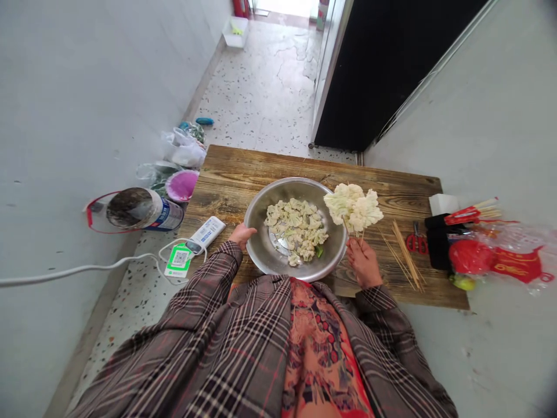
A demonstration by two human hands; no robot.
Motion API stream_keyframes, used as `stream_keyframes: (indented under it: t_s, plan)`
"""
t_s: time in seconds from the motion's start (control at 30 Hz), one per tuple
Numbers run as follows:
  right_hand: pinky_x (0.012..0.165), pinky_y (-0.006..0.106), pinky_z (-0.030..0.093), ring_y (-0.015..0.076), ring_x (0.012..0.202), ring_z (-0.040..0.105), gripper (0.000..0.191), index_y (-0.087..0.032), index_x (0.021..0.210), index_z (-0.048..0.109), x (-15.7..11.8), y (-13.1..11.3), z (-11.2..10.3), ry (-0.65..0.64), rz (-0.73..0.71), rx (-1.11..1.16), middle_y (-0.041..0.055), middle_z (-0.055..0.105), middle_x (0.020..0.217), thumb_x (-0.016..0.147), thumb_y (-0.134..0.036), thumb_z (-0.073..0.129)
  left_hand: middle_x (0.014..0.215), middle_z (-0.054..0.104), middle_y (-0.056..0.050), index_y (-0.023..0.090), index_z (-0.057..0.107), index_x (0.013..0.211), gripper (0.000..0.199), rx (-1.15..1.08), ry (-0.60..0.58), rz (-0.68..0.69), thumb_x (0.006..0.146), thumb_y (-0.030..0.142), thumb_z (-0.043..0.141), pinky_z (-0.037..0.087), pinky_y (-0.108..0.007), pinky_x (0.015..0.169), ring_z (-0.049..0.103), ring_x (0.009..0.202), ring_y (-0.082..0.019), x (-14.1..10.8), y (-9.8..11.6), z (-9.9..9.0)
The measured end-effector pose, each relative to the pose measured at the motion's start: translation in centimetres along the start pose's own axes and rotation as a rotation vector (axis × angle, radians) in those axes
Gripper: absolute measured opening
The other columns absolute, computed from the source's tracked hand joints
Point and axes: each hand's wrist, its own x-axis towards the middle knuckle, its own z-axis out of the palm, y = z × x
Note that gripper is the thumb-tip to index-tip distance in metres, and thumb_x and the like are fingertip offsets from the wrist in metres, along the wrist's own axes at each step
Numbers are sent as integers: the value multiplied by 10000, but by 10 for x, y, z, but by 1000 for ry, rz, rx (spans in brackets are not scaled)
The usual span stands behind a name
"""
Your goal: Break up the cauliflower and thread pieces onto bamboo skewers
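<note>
R hand [364, 264] (head view) is closed on the thin sticks of cauliflower skewers [353, 208], their heads up at the R rim of the steel bowl [253, 247]. L hand [242, 235] grips the L rim w/ thumb on top. More florets [296, 223] lie inside. Bowl is near the front edge of the table [235, 159]; bare wood shows btwn bowl & far edge. Loose sticks [407, 255] & red scissors [416, 244] lie to R. At L edge is a green-white card [178, 259] w/ QR code; its small txt is unreadable.
</note>
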Motion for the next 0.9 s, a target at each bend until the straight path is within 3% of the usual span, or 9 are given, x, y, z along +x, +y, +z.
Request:
stream_keyframes:
  t_s: [0.4,0.53,0.73,0.9]
  plan:
    - [399,192,172,51,434,257,352,-193,785,555,-19,-20,13,-32,9,37,-85,334,527,777,-531,651,521,590,-7,104,609,675,213,-161,153,-45,465,126,575,428,-257,508,538,496,-148,-30,-32,26]
    - [403,192,179,58,446,268,317,-201,805,550,-23,-35,15,-50,-29,17,-79,336,539,814,-509,625,550,606,-14,94,616,716,262,-258,161,-22,462,160,600,468,-269,539,570,531,-158,-36,-22,25]
    - [414,195,204,63,455,272,293,-195,814,559,-44,-58,11,-158,-59,-57,-71,345,550,854,-483,592,703,683,-40,110,650,910,425,-488,158,57,490,164,685,545,-340,700,662,713,-215,-64,-7,-1]
    - [417,205,215,69,457,282,263,-193,830,575,-47,-66,16,-224,-110,-143,-63,353,552,880,-451,563,684,690,-47,106,653,904,417,-547,127,60,491,143,696,555,-360,728,679,758,-240,-65,1,16]
